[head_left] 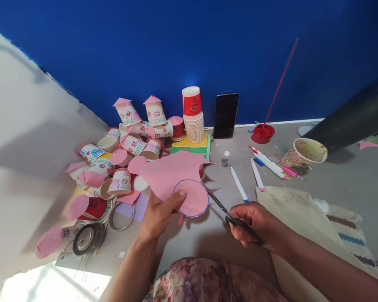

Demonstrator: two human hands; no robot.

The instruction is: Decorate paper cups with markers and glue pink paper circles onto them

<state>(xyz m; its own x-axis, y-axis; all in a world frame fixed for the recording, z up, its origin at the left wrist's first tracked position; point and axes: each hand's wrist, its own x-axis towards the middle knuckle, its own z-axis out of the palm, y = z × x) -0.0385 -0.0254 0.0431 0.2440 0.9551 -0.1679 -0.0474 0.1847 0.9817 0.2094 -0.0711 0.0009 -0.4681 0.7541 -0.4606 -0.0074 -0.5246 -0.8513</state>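
Note:
Between the thumb and fingers of my left hand is a sheet of pink paper, with a circle drawn in blue on its near part. Part of the sheet's right edge has been cut along the blue line. My right hand grips black-handled scissors, whose blades touch the paper at the right side of the circle. Jagged points stand out along the sheet's far right edge. My left fingers are mostly hidden beneath the paper.
Decorated paper cups with pink tops lie heaped at left, near tape rolls. A cup stack and phone stand by the blue wall. Markers, a patterned cup and a cloth are at right.

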